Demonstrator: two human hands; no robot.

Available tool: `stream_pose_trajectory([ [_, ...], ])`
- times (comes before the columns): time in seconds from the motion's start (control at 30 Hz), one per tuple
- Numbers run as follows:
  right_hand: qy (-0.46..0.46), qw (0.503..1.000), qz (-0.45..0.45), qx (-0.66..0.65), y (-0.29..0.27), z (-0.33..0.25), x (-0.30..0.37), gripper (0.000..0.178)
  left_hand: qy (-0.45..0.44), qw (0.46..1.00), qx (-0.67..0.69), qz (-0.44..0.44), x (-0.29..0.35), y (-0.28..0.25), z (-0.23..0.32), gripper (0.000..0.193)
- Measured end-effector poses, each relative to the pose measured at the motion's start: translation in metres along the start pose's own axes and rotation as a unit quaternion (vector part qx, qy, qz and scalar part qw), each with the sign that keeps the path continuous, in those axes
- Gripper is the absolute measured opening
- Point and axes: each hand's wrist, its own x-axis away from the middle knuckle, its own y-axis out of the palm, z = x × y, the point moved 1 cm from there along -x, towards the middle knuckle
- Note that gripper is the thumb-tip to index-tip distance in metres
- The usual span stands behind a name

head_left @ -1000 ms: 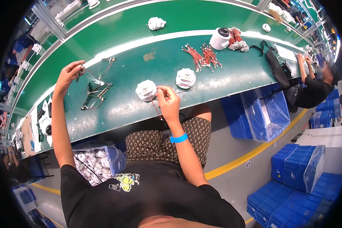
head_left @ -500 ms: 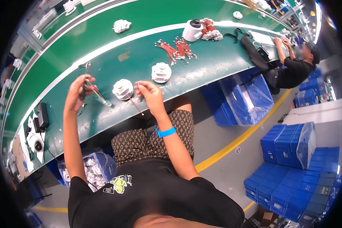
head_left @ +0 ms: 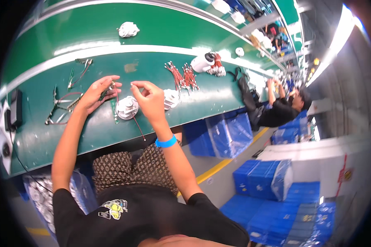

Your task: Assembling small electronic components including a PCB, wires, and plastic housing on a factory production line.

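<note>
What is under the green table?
Under the green table sit blue plastic-wrapped crates and the person's patterned lap. A clear bag shows at left; its contents are too blurred to tell.

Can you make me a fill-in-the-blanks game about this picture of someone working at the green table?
1. The right hand wears a wristband coloured ____.
2. A thin wire hanging off the table's near edge is coloured ____.
3. The round white part lies on the table ____ the two hands.
4. The stacked crates on the floor are coloured ____.

Missing words: blue; red; between; blue
</note>
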Motion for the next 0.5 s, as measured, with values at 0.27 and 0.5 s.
stream_pose_trajectory([
  [0.27, -0.178, 0.936, -0.103, 0.287, 0.039, -0.023, -0.030, 0.005, -0.028, 0.992, 0.104, -0.066, 0.006, -0.002, 0.004, 0.046],
  [0.5, -0.225, 0.912, -0.087, 0.331, 0.050, -0.017, -0.027, 0.005, -0.021, 0.990, 0.130, -0.058, 0.006, -0.001, 0.001, 0.036],
])
